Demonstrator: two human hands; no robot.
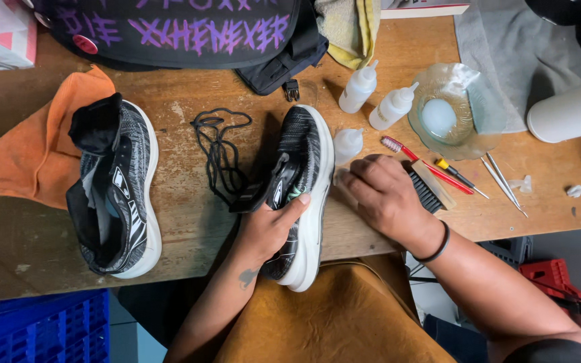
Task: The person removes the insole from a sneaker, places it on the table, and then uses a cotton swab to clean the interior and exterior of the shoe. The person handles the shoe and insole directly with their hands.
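Observation:
My left hand [270,225] grips a grey-and-black knit sneaker with a white sole [304,151] around its middle, thumb over the tongue; the heel hangs past the table's front edge. My right hand [384,195] rests fingers-down on the wooden table [183,222] right beside the sneaker's sole, covering one end of a wooden brush with black bristles [432,188]. Whether it grips the brush I cannot tell. The matching second sneaker [119,195] lies at the left, partly on an orange cloth [28,154]. Loose black laces [220,154] lie between the two shoes.
Three small white squeeze bottles [378,101] stand behind the held shoe. A glass dish with liquid [455,111], a red toothbrush [418,161], a small screwdriver and tweezers [502,178] lie at the right. A black bag [176,33] sits at the back, a blue crate [35,329] below left.

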